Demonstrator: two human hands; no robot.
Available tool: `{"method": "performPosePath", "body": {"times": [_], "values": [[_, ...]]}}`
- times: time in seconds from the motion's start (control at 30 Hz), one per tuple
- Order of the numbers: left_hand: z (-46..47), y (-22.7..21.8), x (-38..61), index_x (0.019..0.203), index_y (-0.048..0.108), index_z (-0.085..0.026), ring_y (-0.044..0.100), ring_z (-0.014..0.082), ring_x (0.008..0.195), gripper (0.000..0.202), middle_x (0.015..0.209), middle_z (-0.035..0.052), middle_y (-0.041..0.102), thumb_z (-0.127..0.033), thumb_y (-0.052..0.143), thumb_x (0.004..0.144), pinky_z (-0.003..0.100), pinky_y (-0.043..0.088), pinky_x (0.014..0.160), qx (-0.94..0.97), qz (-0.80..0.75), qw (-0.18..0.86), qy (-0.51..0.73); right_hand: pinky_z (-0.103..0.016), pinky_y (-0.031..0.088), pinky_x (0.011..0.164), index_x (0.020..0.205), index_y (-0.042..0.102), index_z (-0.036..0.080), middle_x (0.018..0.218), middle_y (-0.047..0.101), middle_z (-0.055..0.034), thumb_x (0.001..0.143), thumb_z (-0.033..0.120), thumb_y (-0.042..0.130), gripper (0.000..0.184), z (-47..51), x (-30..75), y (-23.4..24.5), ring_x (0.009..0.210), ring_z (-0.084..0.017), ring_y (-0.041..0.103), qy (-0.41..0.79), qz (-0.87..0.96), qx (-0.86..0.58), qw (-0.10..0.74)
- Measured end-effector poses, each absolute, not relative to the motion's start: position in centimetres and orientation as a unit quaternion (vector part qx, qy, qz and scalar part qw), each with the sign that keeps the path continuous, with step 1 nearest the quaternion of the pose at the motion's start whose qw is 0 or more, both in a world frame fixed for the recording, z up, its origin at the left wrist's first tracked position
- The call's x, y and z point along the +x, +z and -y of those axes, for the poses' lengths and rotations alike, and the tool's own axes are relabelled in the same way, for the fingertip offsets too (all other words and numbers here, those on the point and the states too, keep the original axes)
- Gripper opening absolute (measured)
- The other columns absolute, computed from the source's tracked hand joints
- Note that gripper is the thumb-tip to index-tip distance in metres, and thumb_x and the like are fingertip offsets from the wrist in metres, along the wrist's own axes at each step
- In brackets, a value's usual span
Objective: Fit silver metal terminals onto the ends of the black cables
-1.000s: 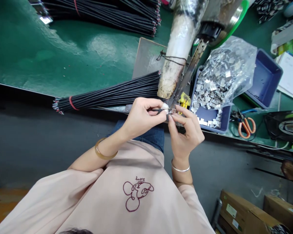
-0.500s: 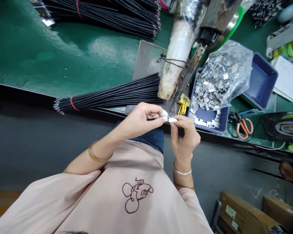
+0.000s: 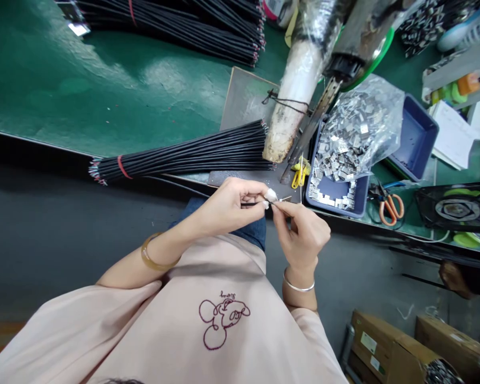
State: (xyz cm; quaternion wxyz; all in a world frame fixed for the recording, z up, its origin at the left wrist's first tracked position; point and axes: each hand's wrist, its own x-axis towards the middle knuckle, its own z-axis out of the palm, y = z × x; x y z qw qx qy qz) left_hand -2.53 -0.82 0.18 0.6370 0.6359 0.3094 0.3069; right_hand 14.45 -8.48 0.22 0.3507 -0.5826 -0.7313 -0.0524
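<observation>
My left hand (image 3: pixel 244 202) is closed in a pinch on a thin black cable (image 3: pixel 248 204), with white covers on the thumb and a fingertip. Opposite it, my right hand (image 3: pixel 302 229) has thumb and forefinger pressed together on the cable's end, close to the left fingertips. A small, thin metallic piece shows just above the right forefinger; what it is I cannot make out. Beyond both hands lies a bundle of black cables (image 3: pixel 192 152) tied with a red band. A blue tray (image 3: pixel 360 205) of small metal connectors (image 3: pixel 340 160) stands to the right.
A wrapped white tube (image 3: pixel 288 106) and a metal-tipped tool (image 3: pixel 318 114) reach down above the hands. Yellow cutters (image 3: pixel 300 173) lie left of the tray, orange-handled pliers (image 3: pixel 392 208) to its right. More cables (image 3: pixel 184 32) occupy the back of the green table (image 3: pixel 104 101).
The whitish metal piece that showed between my fingertips is no longer plain to see. My right fingers have shifted left, against the left fingertips, at the cable's end.
</observation>
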Motion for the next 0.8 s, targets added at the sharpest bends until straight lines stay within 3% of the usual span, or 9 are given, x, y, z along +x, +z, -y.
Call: {"method": "performPosePath", "body": {"times": [0.1,0.27,0.37,0.47,0.53,0.6,0.67,0.8], "values": [[0.7,0.1,-2.3,0.078,0.066,-0.013,0.042,0.0077,0.055,0.008,0.060,-0.0026,0.051,-0.018,0.061,0.082,0.021,0.036,0.052,0.625,-0.313,0.645,0.311,-0.020,0.043,0.055,0.095,0.063,0.023,0.069,0.067,0.0059,0.093,0.018,0.065,0.006,8.2,14.1,-0.3,0.051,-0.006,0.056,-0.003,0.698,-0.610,0.376],[0.6,-0.1,-2.0,0.076,0.065,-0.012,0.042,0.0071,0.057,0.014,0.062,-0.0024,0.051,-0.023,0.066,0.084,0.020,0.036,0.054,0.594,-0.302,0.669,0.329,-0.018,0.040,0.047,0.090,0.056,0.023,0.059,0.055,0.0089,0.099,0.030,0.057,0.012,8.1,14.0,-0.1,0.048,-0.006,0.053,0.255,0.574,-0.627,0.460],[0.4,-0.4,-1.9,0.076,0.067,-0.012,0.036,0.0061,0.053,0.017,0.057,-0.0041,0.045,-0.026,0.066,0.084,0.021,0.028,0.050,0.571,-0.321,0.677,0.336,-0.019,0.035,0.042,0.091,0.059,0.023,0.056,0.050,0.0095,0.096,0.034,0.062,0.012,8.2,14.2,0.4,0.043,-0.006,0.046,0.182,0.494,-0.625,0.576],[0.1,-0.6,-1.8,0.077,0.070,-0.012,0.036,0.0065,0.052,0.016,0.057,-0.0037,0.045,-0.026,0.067,0.083,0.021,0.027,0.050,0.552,-0.333,0.684,0.340,-0.021,0.038,0.039,0.109,0.059,0.026,0.061,0.060,0.0086,0.097,0.028,0.058,0.012,8.3,14.3,0.4,0.039,-0.007,0.050,0.119,0.479,-0.602,0.628],[0.0,-0.5,-1.7,0.077,0.070,-0.012,0.037,0.0068,0.053,0.015,0.057,-0.0032,0.047,-0.026,0.067,0.083,0.021,0.028,0.051,0.548,-0.340,0.685,0.339,-0.023,0.050,0.045,0.113,0.058,0.027,0.076,0.072,0.0050,0.099,0.023,0.056,0.015,8.3,14.3,0.0,0.047,-0.009,0.063,0.109,0.498,-0.611,0.606],[-0.2,-0.3,-1.5,0.075,0.070,-0.012,0.037,0.0067,0.053,0.015,0.057,-0.0031,0.047,-0.025,0.067,0.083,0.021,0.028,0.051,0.551,-0.345,0.681,0.336,-0.028,0.063,0.063,0.108,0.062,0.026,0.092,0.078,0.0010,0.097,0.020,0.060,0.013,8.2,14.3,-0.5,0.069,-0.014,0.076,0.095,0.530,-0.622,0.568],[-0.3,-0.2,-1.3,0.073,0.069,-0.013,0.037,0.0063,0.052,0.015,0.057,-0.0034,0.047,-0.024,0.066,0.083,0.021,0.027,0.051,0.558,-0.346,0.675,0.337,-0.033,0.066,0.078,0.100,0.066,0.025,0.104,0.079,-0.0016,0.093,0.018,0.066,0.010,8.0,14.3,-1.1,0.090,-0.018,0.079,0.088,0.571,-0.615,0.537],[-0.4,-0.2,-0.7,0.068,0.066,-0.014,0.035,0.0061,0.050,0.015,0.054,-0.0044,0.044,-0.020,0.064,0.081,0.021,0.027,0.049,0.568,-0.354,0.653,0.355,-0.033,0.067,0.080,0.096,0.065,0.024,0.115,0.078,-0.0037,0.092,0.017,0.066,0.008,7.3,14.3,-1.7,0.102,-0.019,0.077,0.088,0.612,-0.590,0.519]]}}
